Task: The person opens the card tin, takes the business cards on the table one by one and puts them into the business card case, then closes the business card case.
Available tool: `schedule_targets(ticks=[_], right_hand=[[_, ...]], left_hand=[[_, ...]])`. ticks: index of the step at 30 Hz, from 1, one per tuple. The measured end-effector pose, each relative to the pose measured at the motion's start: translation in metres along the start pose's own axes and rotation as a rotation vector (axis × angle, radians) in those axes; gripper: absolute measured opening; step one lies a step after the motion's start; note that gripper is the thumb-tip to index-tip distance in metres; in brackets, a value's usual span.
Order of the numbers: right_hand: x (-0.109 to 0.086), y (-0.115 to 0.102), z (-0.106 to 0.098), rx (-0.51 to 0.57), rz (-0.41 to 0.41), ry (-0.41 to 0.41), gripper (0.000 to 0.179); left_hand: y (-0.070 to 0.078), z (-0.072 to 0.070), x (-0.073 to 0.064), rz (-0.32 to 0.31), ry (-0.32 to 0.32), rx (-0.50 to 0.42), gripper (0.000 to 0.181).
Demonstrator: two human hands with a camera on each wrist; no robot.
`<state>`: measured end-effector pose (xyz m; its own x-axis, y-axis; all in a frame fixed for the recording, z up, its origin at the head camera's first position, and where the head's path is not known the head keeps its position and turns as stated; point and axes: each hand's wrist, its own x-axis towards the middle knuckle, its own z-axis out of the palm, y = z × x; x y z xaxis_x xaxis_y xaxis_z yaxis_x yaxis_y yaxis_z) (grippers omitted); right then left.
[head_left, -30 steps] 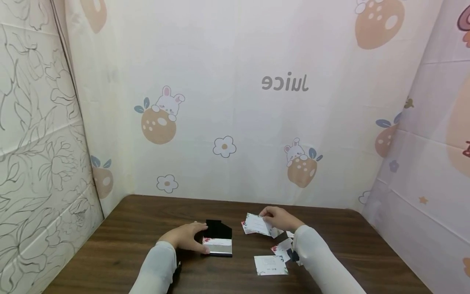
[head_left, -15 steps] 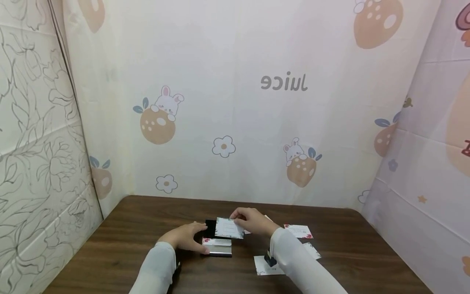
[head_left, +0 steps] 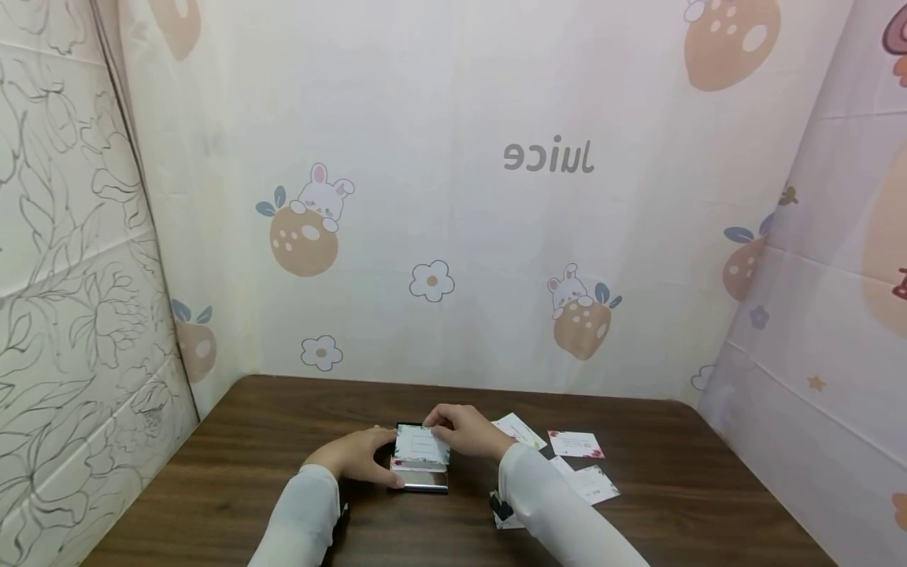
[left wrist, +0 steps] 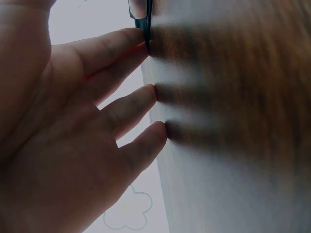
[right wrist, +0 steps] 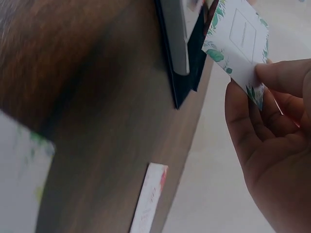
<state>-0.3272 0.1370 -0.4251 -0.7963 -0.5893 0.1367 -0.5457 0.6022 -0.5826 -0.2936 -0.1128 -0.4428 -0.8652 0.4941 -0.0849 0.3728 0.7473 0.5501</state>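
Observation:
A business card case (head_left: 423, 479), black with a silver front part, lies with its lid folded back on the brown table. My left hand (head_left: 357, 457) rests at its left side, thumb by the front corner and fingertips by the lid. In the left wrist view the left fingers (left wrist: 133, 104) are spread and fairly straight, tips at the tabletop. My right hand (head_left: 468, 431) pinches a white card (right wrist: 238, 39) with green leaf edging between thumb and fingers. In the head view that card is over the case, covering much of the lid. Whether it touches the case, I cannot tell.
Several loose cards lie right of the case: a red-flowered one (head_left: 575, 444), one farther back (head_left: 523, 430) and a leaf-edged one (head_left: 597, 483). My right sleeve (head_left: 553, 496) partly covers others. A patterned curtain (head_left: 453, 197) hangs behind the table's back edge.
My right hand has picked up the leaf-edged card from the loose cards and carried it left over the case. My left hand has stayed at the case.

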Motion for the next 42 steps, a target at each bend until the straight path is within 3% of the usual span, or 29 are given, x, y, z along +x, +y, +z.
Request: schedule_targets(ticks=[10,25,42], right_hand=[[0.003,0.001,0.008,-0.040,0.005,-0.019,0.012],[0.000,0.001,0.014,-0.083,-0.002,-0.146,0.017],[-0.007,-0.005,0.013,-0.042,0.017,-0.221,0.012]], left_hand=[[-0.001,-0.003,0.002,0.004,-0.015,-0.003,0.092],[-0.002,-0.001,-0.001,0.020,-0.015,-0.001,0.086],[-0.002,0.000,0.001,0.022,-0.020,-0.005,0.086]])
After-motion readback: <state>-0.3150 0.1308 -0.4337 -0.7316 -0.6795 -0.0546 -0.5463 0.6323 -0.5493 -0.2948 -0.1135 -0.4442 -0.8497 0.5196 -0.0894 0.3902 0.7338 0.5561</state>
